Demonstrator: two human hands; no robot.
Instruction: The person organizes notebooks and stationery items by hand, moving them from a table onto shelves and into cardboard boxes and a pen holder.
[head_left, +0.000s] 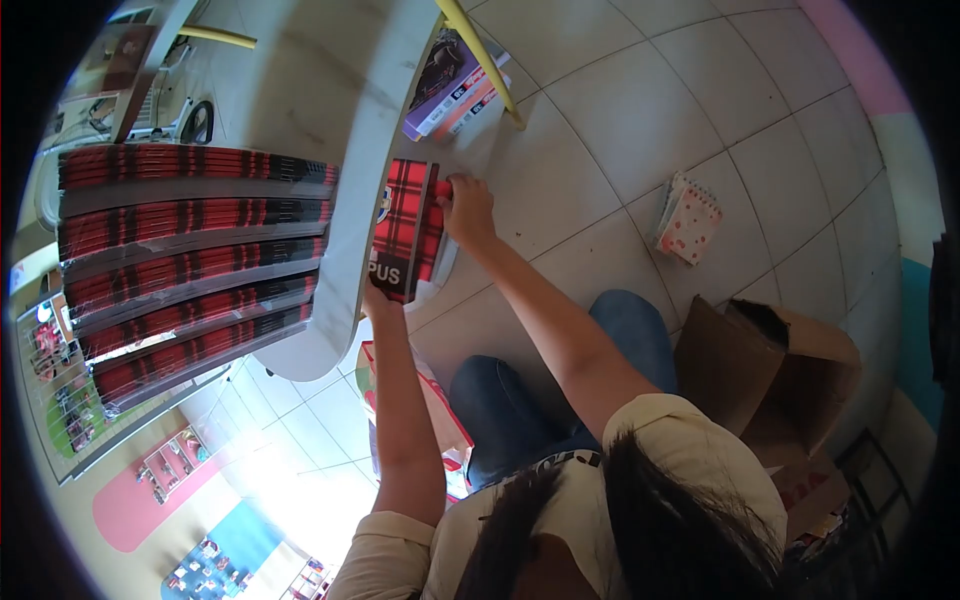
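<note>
A stack of red plaid notebooks (pixel 405 215) with a black label reading "PUS" is partly hidden by the table edge, low beside the table. My right hand (pixel 467 212) grips its far right edge, fingers bent round it. At its near corner is my left hand (pixel 378 300), closed on the stack, with some fingers hidden beneath the table edge. Several plastic-wrapped packs of similar red plaid notebooks (pixel 200 215) lie in rows on the marble-patterned table (pixel 375 130).
Boxes with purple and orange sides (pixel 460 100) stand by a yellow table leg (pixel 490 65). Spiral notepads (pixel 690 220) lie on the tiled floor (pixel 570 190). An open cardboard box (pixel 770 370) is right of my knees; a printed bag (pixel 440 400) sits by my left arm.
</note>
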